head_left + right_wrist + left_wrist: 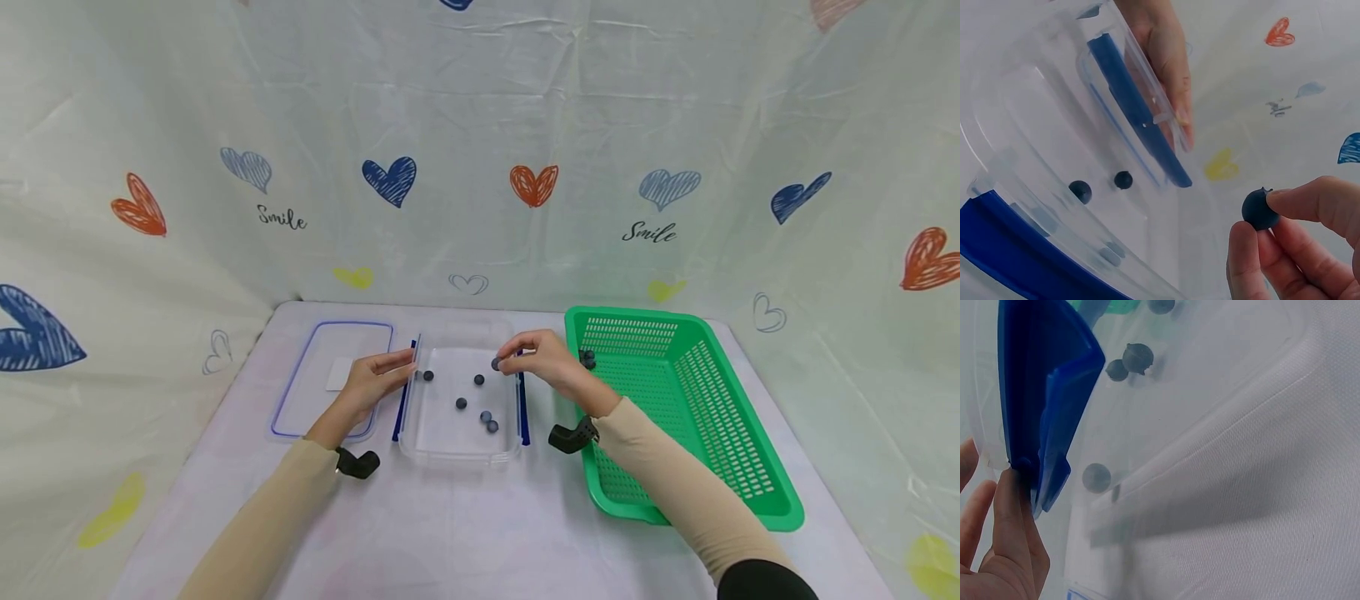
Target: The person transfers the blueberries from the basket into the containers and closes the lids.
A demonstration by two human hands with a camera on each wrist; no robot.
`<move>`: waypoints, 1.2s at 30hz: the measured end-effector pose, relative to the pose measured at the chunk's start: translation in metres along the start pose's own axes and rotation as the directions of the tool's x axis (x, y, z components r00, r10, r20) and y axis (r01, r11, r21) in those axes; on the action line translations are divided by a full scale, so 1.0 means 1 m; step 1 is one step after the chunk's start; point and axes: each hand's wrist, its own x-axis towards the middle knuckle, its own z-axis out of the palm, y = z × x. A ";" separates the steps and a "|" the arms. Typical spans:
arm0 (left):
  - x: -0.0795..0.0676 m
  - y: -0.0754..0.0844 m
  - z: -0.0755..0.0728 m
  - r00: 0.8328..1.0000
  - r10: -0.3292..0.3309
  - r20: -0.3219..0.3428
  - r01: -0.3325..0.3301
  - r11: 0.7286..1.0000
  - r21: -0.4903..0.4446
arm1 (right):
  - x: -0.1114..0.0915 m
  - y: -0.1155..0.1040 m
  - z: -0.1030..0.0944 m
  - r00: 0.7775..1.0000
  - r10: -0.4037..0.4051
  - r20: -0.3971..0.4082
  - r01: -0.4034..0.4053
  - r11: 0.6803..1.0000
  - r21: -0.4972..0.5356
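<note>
My right hand [542, 360] pinches a blueberry [1260, 209] between thumb and fingertips, at the right rim of a clear plastic box [450, 457] with blue side clips [523, 408]. Several blueberries [461, 403] lie scattered on the box floor. Along the opposite side, my left hand [367, 382] touches the box wall with fairly straight fingers, beside the left clip [1054, 394]. The left wrist view shows those fingers [1010, 519] against the end of this clip.
A green slotted basket [693, 517] stands at the right, with a few blueberries [587, 359] near its left wall. To the left lies a clear lid [300, 375] with a blue seal. A heart-print sheet [465, 242] hangs behind the white-covered table [450, 533].
</note>
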 end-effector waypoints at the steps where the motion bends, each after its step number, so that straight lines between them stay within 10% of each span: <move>1: 0.000 0.000 0.000 1.000 0.004 0.004 -0.004 1.000 0.001 | 0.001 0.001 0.001 1.000 0.001 0.005 -0.001 1.000 -0.004; 36: -0.002 0.001 0.000 1.000 0.019 0.008 -0.019 1.000 -0.013 | -0.003 0.010 0.032 0.991 -0.021 0.130 0.025 0.999 -0.032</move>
